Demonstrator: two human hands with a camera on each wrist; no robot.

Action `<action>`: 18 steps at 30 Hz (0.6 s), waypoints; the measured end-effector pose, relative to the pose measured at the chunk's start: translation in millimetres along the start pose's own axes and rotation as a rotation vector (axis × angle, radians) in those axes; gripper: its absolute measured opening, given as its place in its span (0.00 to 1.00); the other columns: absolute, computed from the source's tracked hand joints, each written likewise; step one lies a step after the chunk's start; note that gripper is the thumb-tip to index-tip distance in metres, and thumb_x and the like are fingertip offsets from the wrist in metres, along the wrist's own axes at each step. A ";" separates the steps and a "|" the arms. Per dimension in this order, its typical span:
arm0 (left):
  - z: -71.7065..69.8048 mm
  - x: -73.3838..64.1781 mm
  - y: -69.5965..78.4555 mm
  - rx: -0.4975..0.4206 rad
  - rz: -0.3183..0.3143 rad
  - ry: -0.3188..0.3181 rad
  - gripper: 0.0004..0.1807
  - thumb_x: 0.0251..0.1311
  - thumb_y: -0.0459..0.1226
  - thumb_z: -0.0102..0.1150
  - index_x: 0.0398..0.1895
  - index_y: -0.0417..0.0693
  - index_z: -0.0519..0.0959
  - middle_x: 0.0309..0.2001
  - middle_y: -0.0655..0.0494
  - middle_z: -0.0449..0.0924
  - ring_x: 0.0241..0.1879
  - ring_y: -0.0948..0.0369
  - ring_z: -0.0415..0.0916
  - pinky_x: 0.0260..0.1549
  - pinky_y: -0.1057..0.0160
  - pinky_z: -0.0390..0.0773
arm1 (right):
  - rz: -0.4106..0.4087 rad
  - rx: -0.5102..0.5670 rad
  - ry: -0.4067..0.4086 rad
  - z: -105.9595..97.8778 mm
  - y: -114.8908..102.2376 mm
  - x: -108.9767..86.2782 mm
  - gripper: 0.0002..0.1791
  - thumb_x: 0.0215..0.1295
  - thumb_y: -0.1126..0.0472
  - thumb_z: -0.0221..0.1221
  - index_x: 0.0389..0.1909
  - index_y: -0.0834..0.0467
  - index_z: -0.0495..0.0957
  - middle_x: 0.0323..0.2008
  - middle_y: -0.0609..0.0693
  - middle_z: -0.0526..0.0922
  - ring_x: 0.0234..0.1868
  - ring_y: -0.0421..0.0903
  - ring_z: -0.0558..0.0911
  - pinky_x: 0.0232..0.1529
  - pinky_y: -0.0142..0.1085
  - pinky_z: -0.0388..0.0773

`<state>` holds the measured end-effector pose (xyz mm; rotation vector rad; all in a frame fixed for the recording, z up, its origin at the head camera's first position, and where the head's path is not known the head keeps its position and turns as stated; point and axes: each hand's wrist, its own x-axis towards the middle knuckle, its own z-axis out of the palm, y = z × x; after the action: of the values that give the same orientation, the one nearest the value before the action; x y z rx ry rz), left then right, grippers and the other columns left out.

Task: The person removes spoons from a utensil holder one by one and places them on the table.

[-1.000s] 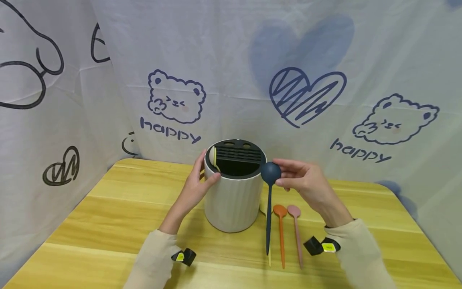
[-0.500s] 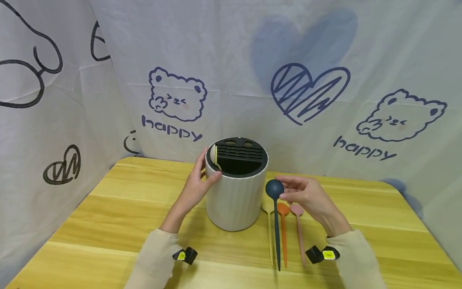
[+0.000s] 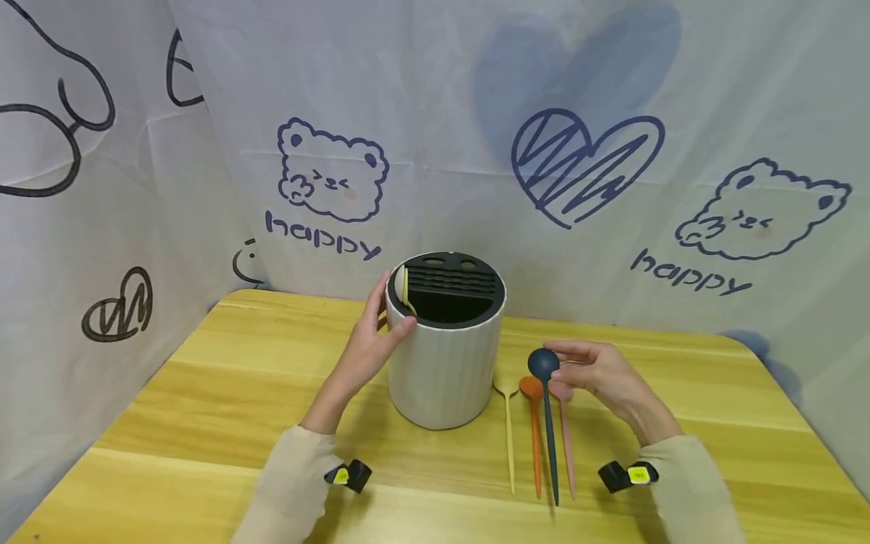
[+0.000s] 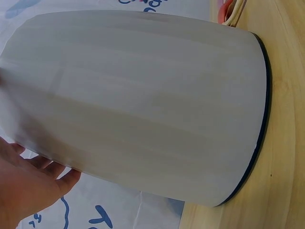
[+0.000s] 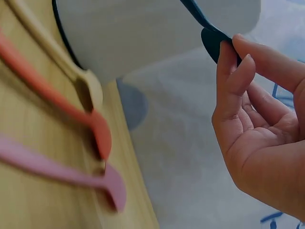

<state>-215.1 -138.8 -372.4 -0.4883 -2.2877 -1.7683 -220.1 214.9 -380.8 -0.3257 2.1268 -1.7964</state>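
In the head view my left hand (image 3: 370, 344) holds the left side of a white ribbed utensil holder (image 3: 442, 378), thumb near its rim. The holder has a black slotted top, and the pale and yellow ends of spoons (image 3: 404, 287) stick out at its left. My right hand (image 3: 605, 378) pinches a dark blue spoon (image 3: 544, 364) by its round bowl, the handle hanging down. Behind and beside it lie an orange spoon (image 3: 535, 423), a pink spoon (image 3: 568, 446) and a yellow spoon (image 3: 509, 438). The right wrist view shows thumb and fingers pinching the blue bowl's edge.
The wooden table (image 3: 204, 423) bears the holder and the spoons. A white cloth curtain (image 3: 435, 151) with printed hearts and bears hangs behind the table and along its left side.
My right hand has moved the blue spoon downward and to the right, away from the holder, to over the orange and pink spoons. The left hand keeps its hold.
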 end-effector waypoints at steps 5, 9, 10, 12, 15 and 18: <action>-1.5 0.9 1.2 -0.009 -0.002 -0.005 0.49 0.60 0.56 0.57 0.78 0.50 0.44 0.75 0.47 0.48 0.71 0.48 0.51 0.66 0.45 0.57 | 0.012 -0.053 0.001 -18.6 5.8 -2.5 0.36 0.60 0.65 0.64 0.66 0.73 0.62 0.54 0.59 0.80 0.48 0.44 0.81 0.52 0.37 0.76; -1.1 1.2 2.2 -0.014 -0.003 -0.005 0.47 0.61 0.51 0.56 0.78 0.50 0.45 0.75 0.46 0.48 0.71 0.47 0.51 0.66 0.44 0.56 | 0.001 -0.079 0.009 -35.7 13.2 -4.8 0.34 0.61 0.66 0.64 0.65 0.74 0.63 0.52 0.55 0.81 0.47 0.41 0.81 0.51 0.37 0.77; -1.2 0.9 2.7 -0.015 -0.006 -0.003 0.46 0.61 0.49 0.56 0.78 0.50 0.45 0.75 0.45 0.48 0.71 0.47 0.51 0.66 0.44 0.56 | 0.002 -0.089 0.009 -39.5 15.4 -5.3 0.34 0.61 0.66 0.64 0.65 0.74 0.63 0.52 0.55 0.81 0.47 0.40 0.81 0.50 0.37 0.78; -1.3 0.4 3.4 -0.011 -0.009 -0.002 0.46 0.61 0.48 0.55 0.78 0.50 0.45 0.75 0.45 0.48 0.71 0.47 0.51 0.66 0.44 0.56 | 0.012 -0.096 0.013 -46.4 19.9 -5.9 0.34 0.61 0.66 0.63 0.65 0.75 0.63 0.53 0.56 0.80 0.46 0.40 0.81 0.50 0.37 0.78; -1.6 -0.3 4.1 -0.010 -0.013 -0.003 0.45 0.61 0.46 0.55 0.78 0.50 0.44 0.75 0.45 0.47 0.71 0.47 0.50 0.66 0.44 0.56 | 0.031 -0.118 0.018 -55.1 26.8 -6.9 0.33 0.62 0.67 0.62 0.65 0.76 0.63 0.56 0.61 0.77 0.46 0.40 0.81 0.50 0.38 0.78; -2.2 -0.7 3.5 -0.012 -0.014 -0.005 0.45 0.61 0.46 0.54 0.78 0.50 0.44 0.75 0.45 0.48 0.71 0.47 0.51 0.66 0.44 0.56 | 0.064 -0.134 0.030 -61.0 32.8 -6.6 0.33 0.62 0.67 0.63 0.64 0.76 0.63 0.56 0.64 0.75 0.44 0.40 0.81 0.49 0.38 0.79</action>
<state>-213.2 -140.2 -369.0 -0.4802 -2.2911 -1.7905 -236.9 278.5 -403.4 -0.2622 2.2575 -1.6381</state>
